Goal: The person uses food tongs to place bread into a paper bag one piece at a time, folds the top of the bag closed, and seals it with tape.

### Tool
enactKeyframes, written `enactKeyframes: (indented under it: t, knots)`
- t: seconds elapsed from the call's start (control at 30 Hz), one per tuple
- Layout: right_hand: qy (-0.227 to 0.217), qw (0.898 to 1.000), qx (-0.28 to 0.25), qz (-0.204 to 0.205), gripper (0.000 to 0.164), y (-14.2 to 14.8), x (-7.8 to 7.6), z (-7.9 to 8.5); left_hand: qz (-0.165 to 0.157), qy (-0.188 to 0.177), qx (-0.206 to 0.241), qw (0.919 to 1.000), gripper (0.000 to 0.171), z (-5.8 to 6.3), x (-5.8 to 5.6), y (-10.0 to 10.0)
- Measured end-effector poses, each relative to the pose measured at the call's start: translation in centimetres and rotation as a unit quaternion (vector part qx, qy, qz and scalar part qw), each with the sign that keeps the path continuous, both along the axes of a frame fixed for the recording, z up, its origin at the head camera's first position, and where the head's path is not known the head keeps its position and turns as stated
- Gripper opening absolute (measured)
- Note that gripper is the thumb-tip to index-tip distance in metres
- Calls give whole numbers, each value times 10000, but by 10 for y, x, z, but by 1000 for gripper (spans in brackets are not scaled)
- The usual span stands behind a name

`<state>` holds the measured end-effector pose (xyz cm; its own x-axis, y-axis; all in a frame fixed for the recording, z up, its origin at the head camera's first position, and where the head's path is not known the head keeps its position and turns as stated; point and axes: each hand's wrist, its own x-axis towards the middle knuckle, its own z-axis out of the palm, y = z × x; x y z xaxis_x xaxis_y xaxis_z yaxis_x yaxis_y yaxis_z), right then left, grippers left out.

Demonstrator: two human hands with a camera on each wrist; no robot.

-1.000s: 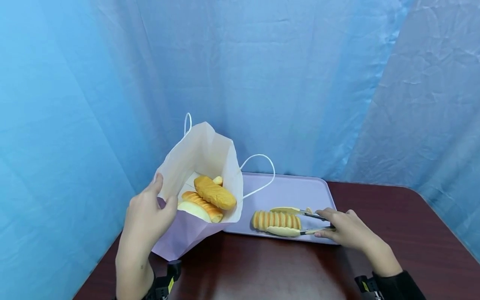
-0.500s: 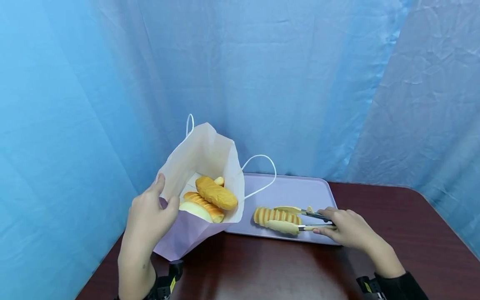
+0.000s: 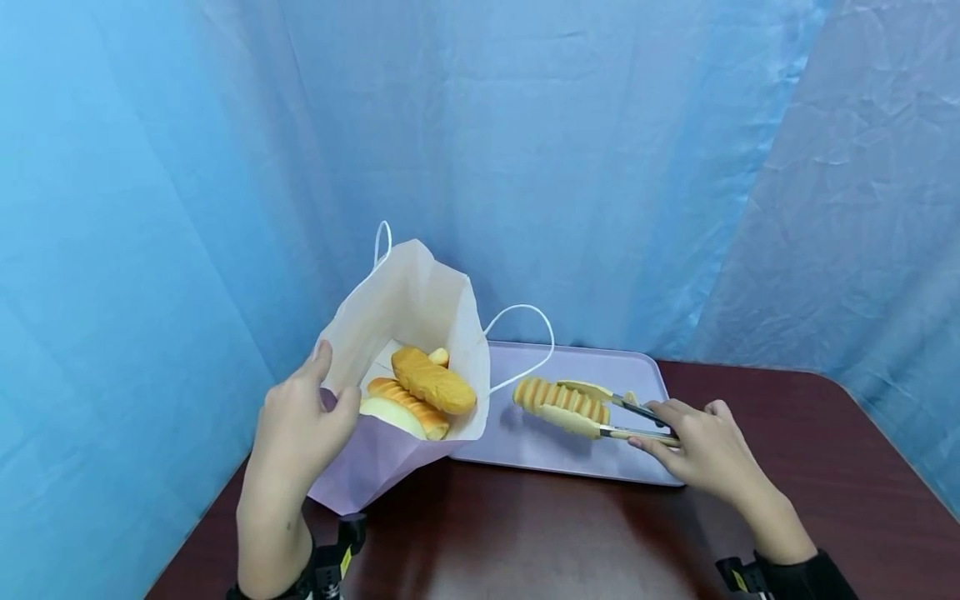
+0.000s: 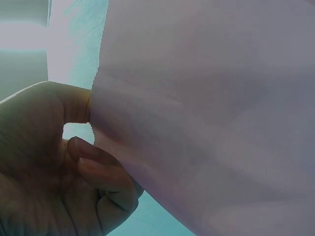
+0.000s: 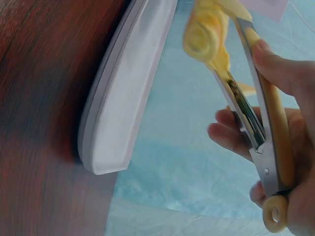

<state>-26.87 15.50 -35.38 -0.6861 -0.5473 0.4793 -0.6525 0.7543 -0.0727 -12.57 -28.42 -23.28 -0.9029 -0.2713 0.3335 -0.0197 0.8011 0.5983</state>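
My left hand (image 3: 303,429) grips the rim of a lilac paper bag (image 3: 367,467), thumb and curled fingers pinching the paper in the left wrist view. The bag leans with its mouth toward me, and several bread pieces, among them a golden loaf (image 3: 431,381) and a striped roll (image 3: 411,410), lie inside. In my right hand (image 3: 701,442) is a pair of tongs (image 3: 637,433) with cream tips and metal arms. Between those tips a ridged bread roll (image 3: 558,398) is clamped, held above the lilac tray (image 3: 495,450); the right wrist view shows its spiral end.
Brown wooden table (image 3: 570,533) runs under the tray and bag. A white bag handle (image 3: 543,321) loops out over the tray's left part. Blue curtain (image 3: 562,167) hangs behind and at the sides.
My right hand has lifted the roll off the tray with the tongs, whose tips have closed on it. The left hand keeps its grip on the bag, nearly still.
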Motion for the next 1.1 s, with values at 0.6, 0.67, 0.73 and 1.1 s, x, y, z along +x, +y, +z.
enactKeyframes:
  t: [0.6, 0.67, 0.73, 1.1]
  knots:
    - [533, 9905, -997, -781, 53, -6, 20, 61, -23, -149, 7, 9999, 65, 2, 1, 0]
    - [649, 9897, -1063, -708, 55, -6, 22, 71, -2, -173, 21, 9998, 65, 2, 3, 1]
    - [778, 9889, -1095, -627, 55, -4, 24, 82, 16, -172, 34, 9998, 65, 2, 4, 1]
    - [1320, 9829, -1240, -343, 63, -10, 26, 130, 68, -95, 37, 9999, 64, 4, 8, 0]
